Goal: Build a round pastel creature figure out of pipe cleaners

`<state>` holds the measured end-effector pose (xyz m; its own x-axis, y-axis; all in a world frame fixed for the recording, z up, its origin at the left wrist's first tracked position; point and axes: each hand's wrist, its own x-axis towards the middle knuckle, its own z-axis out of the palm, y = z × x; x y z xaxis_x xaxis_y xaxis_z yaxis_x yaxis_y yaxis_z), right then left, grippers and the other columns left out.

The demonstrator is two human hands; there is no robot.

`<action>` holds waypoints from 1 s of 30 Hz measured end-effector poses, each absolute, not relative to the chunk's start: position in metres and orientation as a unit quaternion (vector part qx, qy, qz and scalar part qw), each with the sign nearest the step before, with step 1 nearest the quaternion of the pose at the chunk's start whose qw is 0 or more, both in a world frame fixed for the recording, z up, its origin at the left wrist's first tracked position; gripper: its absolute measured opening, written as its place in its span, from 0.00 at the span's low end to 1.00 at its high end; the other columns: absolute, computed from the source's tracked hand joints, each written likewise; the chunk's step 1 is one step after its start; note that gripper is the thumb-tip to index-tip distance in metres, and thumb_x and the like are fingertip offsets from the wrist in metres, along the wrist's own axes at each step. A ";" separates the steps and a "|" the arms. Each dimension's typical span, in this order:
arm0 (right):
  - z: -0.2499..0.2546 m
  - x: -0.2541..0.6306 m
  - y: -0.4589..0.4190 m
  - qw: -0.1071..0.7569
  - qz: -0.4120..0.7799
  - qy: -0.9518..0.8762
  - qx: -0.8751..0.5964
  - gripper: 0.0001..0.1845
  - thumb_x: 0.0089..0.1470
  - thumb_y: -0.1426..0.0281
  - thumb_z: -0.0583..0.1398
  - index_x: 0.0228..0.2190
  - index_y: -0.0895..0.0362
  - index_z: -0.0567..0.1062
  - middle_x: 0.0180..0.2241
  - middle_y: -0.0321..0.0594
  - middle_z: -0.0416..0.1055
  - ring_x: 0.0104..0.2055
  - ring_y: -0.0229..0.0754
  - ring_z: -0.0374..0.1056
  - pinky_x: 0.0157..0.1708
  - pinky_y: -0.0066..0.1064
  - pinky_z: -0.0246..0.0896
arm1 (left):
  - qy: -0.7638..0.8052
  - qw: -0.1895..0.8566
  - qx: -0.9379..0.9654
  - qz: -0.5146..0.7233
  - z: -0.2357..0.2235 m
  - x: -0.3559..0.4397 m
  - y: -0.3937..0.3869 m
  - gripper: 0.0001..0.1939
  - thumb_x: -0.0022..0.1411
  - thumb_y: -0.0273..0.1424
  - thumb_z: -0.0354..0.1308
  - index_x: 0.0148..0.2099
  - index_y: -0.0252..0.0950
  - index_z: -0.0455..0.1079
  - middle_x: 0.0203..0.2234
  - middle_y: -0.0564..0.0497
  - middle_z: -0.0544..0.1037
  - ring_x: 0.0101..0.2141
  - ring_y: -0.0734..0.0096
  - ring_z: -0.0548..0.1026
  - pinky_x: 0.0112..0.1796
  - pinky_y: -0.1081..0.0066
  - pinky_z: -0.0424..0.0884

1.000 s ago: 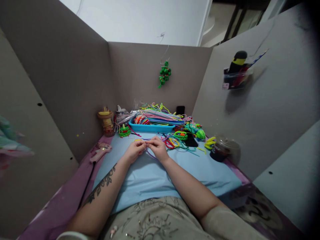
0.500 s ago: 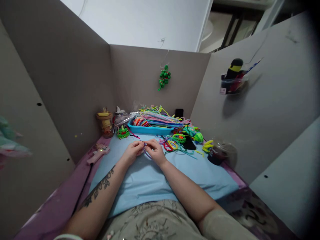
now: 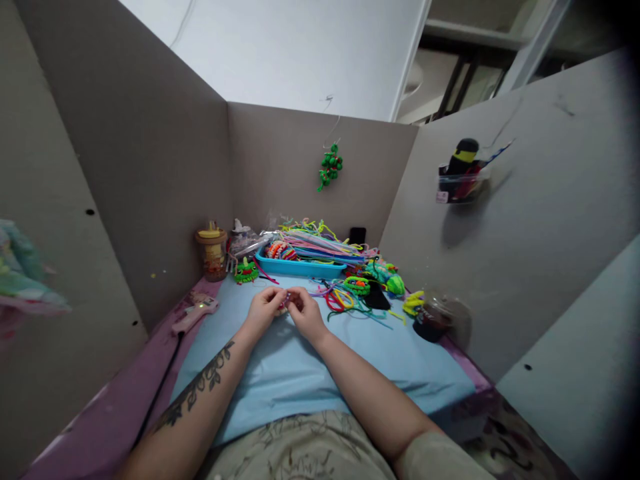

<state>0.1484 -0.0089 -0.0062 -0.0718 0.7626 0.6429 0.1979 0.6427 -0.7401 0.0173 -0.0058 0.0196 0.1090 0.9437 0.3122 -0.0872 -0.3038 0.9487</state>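
Note:
My left hand [image 3: 264,311] and my right hand [image 3: 307,316] meet above the blue cloth, fingers closed in a pinch. Between the fingertips shows a small bit of purple pipe cleaner [image 3: 287,301], curled up and partly hidden by the fingers. Just right of my right hand lie loose pipe cleaners, among them a red loop [image 3: 336,301] and a teal strand [image 3: 370,317]. A green pipe-cleaner figure [image 3: 246,271] sits beyond my left hand.
A blue tray [image 3: 303,268] heaped with colourful pipe cleaners stands at the back. On the left are a pink glue gun [image 3: 196,313] with a cord and a lidded jar [image 3: 213,257]. A dark cup [image 3: 434,320] stands right. Grey partitions [image 3: 280,160] enclose the table.
The purple strand that looped below my fingers is now gathered into a small curl between the fingertips. My hands have shifted slightly, and the view has tilted up a little.

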 end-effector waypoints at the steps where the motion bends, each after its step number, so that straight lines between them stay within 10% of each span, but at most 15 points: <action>1: -0.005 0.150 -0.010 0.586 0.229 -0.693 -0.352 0.13 0.49 0.74 0.55 0.39 0.56 0.70 0.29 0.37 0.69 0.29 0.38 0.66 0.31 0.30 0.63 | 0.369 0.452 0.589 0.559 0.020 0.017 -0.006 0.19 0.48 0.47 0.62 0.26 0.33 0.69 0.17 0.56 0.67 0.20 0.76 0.63 0.21 0.76 0.59; 30: 0.008 0.169 -0.001 0.531 0.117 -0.771 -0.332 0.05 0.54 0.71 0.58 0.29 0.55 0.75 0.27 0.39 0.71 0.32 0.41 0.65 0.34 0.33 0.61 | 0.384 0.330 0.692 0.514 0.014 0.013 -0.003 0.18 0.57 0.42 0.54 0.22 0.35 0.66 0.18 0.54 0.65 0.23 0.73 0.62 0.25 0.74 0.56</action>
